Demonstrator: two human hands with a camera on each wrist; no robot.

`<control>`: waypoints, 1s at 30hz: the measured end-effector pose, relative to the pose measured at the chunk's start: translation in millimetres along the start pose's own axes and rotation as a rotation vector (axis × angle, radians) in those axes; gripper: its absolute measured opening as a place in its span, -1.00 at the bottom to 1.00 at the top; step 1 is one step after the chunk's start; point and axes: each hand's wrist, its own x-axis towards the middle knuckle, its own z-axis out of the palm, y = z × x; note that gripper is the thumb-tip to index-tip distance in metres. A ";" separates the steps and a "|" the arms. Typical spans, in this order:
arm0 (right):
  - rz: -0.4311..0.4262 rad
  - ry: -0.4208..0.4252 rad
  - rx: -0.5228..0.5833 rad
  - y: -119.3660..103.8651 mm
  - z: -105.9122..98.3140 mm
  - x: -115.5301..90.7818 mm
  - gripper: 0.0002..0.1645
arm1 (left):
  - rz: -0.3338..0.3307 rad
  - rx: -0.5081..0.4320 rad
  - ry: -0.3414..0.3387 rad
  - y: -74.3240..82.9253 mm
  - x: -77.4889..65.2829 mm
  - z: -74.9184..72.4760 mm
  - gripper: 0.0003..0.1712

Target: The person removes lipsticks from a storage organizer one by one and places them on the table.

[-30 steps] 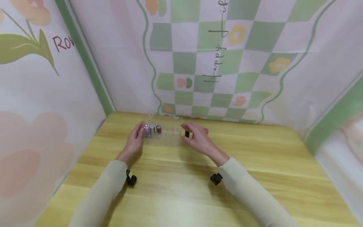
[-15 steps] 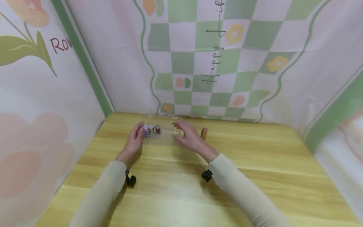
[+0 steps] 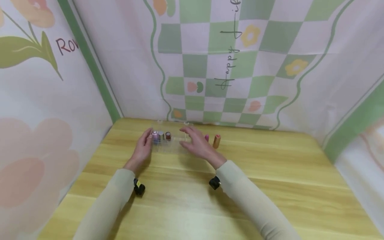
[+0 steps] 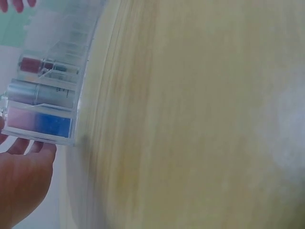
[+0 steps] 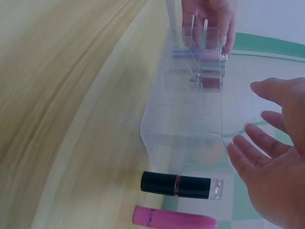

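Observation:
A clear divided cosmetics organizer (image 3: pixel 175 148) stands near the table's back edge. My left hand (image 3: pixel 141 150) holds its left end, thumb and fingers on opposite sides. Inside that end stand a pink-and-blue tube (image 4: pixel 40 122), a silver tube (image 4: pixel 45 93) and a tube with a dark red cap (image 5: pixel 210 83). My right hand (image 3: pixel 196 143) hovers over the organizer's right part, fingers spread, nothing between them. Right of the organizer, a black lipstick (image 5: pixel 162 183) and a pink lipstick (image 5: pixel 174 219) stand upright; in the head view my right hand hides the black one.
A copper-coloured lipstick tube (image 3: pixel 216 141) with a red top stands furthest right. The wooden table (image 3: pixel 180 206) runs back to a patterned curtain (image 3: pixel 222 66). Another curtain (image 3: pixel 36 133) hangs at the left.
My right hand has moved left, from beside the black lipstick to over the organizer, uncovering the copper-coloured tube and the pink lipstick's top. My left hand has stayed at the left end.

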 end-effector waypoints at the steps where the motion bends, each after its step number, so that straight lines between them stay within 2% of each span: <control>1: 0.000 -0.002 -0.002 -0.8 -0.2 1.3 -0.34 | 0.005 -0.003 -0.003 0.7 0.5 0.1 -0.35; 9: 0.006 -0.023 -0.033 -7.7 1.5 11.2 -0.33 | 0.022 0.012 -0.002 2.6 2.0 0.6 -0.35; 15: 0.017 -0.036 -0.059 -10.9 5.6 20.3 -0.33 | 0.003 -0.002 -0.004 3.3 1.9 -0.1 -0.35; 30: 0.035 -0.054 -0.060 -4.7 21.4 37.9 -0.23 | 0.015 0.005 0.006 1.2 0.6 0.1 -0.38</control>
